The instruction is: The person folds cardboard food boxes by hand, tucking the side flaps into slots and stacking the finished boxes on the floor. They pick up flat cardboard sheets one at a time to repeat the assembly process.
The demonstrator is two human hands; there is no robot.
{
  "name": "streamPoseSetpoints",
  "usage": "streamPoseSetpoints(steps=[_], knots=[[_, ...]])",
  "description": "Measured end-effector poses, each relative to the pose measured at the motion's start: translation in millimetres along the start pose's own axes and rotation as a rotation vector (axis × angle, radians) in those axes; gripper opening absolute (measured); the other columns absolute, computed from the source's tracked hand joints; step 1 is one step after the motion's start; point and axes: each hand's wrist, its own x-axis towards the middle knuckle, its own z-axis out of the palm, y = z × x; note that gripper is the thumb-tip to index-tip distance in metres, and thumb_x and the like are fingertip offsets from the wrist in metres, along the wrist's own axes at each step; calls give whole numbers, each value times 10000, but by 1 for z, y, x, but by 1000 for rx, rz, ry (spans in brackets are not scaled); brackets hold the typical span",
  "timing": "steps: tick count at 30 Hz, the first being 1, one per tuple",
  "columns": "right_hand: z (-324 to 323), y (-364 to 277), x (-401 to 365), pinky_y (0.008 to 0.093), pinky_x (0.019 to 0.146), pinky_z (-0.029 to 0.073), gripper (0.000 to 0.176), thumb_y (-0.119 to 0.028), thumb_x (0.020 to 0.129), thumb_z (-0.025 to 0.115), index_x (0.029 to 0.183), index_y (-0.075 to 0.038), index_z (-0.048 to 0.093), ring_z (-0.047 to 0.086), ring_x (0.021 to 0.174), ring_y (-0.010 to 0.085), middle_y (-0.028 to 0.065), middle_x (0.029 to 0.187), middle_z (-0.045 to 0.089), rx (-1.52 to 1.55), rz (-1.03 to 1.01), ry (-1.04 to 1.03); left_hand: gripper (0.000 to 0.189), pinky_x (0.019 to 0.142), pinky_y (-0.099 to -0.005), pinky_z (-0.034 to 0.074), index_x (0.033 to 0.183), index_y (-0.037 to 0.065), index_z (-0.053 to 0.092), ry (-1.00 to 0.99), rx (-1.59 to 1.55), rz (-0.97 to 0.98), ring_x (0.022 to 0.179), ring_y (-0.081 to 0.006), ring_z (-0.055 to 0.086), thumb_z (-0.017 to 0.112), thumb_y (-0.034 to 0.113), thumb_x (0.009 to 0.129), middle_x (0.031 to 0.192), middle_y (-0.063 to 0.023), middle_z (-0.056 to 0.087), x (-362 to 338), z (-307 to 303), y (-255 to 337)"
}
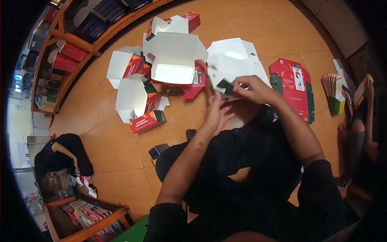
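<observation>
An unfolded carton (238,60), white side up, lies on the floor in front of me. My right hand (252,89) pinches a dark green flap (225,86) at the carton's near edge. Beside it my left hand (217,113) has its fingers spread, with the fingertips close to the flap's corner and nothing in the palm. To the left stand several folded red and white boxes with open lids, the largest a white-lined box (173,60). Flat red cartons (288,86) lie to the right of my right hand.
Wooden shelves (94,52) with boxes run along the upper left. One person (66,155) sits at the left, another (363,125) at the right beside a yellow-green stack (335,97). A small black device (158,151) is near my leg. A wooden rack (90,218) stands lower left.
</observation>
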Motion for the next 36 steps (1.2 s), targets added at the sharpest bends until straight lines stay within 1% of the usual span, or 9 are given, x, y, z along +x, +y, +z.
streamPoseSetpoints(steps=[1,4,14,20,23,29,31,33,36], knots=[[7,0,-3,333,809,512,182,-206,927,639,1000,-40,649,628,899,157,64,975,675,121,8,-67,797,970,-485,479,1465,115,297,-289,-35,9,1188,-289,545,383,696,928,1371,-148,476,10,-7,-3],[15,1,2,314,899,496,297,-220,879,715,1123,-64,648,590,1007,142,48,1016,655,290,69,-222,815,980,-456,487,1468,99,281,-474,-179,5,1205,-268,544,357,706,929,1406,-158,446,12,-14,8],[9,8,9,305,872,491,419,-220,785,803,1151,-60,675,596,980,139,52,981,677,132,78,-195,654,974,-392,516,1416,34,335,-487,-205,89,1217,-267,538,415,523,990,1362,-175,476,2,-10,19],[3,9,8,297,779,492,298,-289,893,676,1033,-26,701,621,786,149,83,842,702,131,23,-174,526,987,-427,514,1384,22,364,-536,-310,69,1222,-295,532,420,369,992,1321,-179,506,1,-13,18],[-6,-17,0,402,711,507,236,-222,914,583,978,-12,670,665,776,326,215,849,672,-331,61,44,425,946,-439,543,1334,13,393,-406,-88,70,1179,-307,559,435,238,975,1279,-178,526,5,-11,14],[-25,-28,-8,476,713,499,213,-225,929,556,967,-38,651,643,827,413,215,912,672,-542,276,474,386,801,-436,601,1323,37,371,-211,212,-184,1055,-310,628,443,59,945,1243,-136,555,22,-24,5],[-50,-37,-12,469,715,497,229,-232,954,541,984,-28,639,641,838,419,217,900,670,-484,326,933,392,781,-436,607,1332,48,365,-234,336,-202,1056,-308,628,437,56,947,1248,-130,558,23,-22,7],[-78,-28,-24,426,705,500,251,-240,981,521,1010,-18,636,655,783,360,196,876,672,-614,58,1303,443,750,-413,625,1393,72,320,-203,441,-50,1114,-304,591,395,21,959,1333,-151,494,24,-16,5],[-97,-34,-44,360,683,497,248,-227,989,529,1024,-7,638,643,724,236,140,829,673,-431,-20,1517,499,728,-399,638,1450,101,274,-227,472,32,1146,-297,563,369,1,970,1378,-158,444,22,-7,10]])
